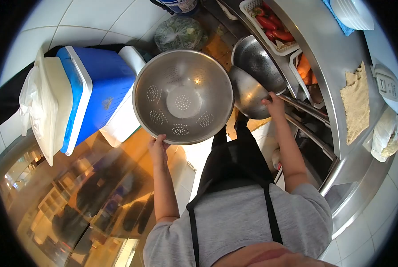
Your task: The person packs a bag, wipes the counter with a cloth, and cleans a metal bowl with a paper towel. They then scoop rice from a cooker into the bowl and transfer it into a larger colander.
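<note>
My left hand (159,146) grips the near rim of a large metal colander (183,84), whose perforated bottom faces up toward me. To its right, my right hand (274,106) is closed on the rim of a metal bowl (249,94), which is tilted on its side. The bowl's left edge meets the colander's right rim in this view. Behind the bowl, another dark metal bowl (259,62) rests by the shelf and is partly covered by it.
Left stand a blue cooler box (102,82) and a cream plastic bin (56,98). A bagged green vegetable (180,33) lies at the back. On the right are a steel counter (323,71), a basket of red peppers (272,26), a carrot basket (305,73) and metal rails (310,111).
</note>
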Action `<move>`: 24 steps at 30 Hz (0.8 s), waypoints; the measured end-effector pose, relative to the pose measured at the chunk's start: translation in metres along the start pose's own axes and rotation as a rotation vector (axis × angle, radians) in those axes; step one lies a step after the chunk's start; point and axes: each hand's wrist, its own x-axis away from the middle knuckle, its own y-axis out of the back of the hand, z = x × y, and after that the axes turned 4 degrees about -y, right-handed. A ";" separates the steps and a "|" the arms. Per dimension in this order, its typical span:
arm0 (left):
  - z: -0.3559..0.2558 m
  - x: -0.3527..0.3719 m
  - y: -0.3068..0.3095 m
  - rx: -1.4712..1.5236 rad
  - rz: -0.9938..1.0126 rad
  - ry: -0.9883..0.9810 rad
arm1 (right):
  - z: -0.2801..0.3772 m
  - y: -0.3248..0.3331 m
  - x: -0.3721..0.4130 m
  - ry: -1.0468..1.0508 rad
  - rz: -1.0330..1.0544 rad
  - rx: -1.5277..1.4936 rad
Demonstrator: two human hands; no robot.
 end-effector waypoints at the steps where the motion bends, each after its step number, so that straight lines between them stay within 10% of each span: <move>1: 0.000 0.000 -0.001 -0.019 0.019 0.004 | 0.022 0.019 0.004 -0.068 0.034 0.071; 10: 0.013 -0.013 -0.011 -0.175 -0.079 -0.078 | 0.057 0.078 0.031 -0.002 0.252 0.175; 24: -0.010 0.001 -0.035 -0.902 -0.364 -0.643 | 0.034 -0.007 -0.038 0.285 -0.279 0.118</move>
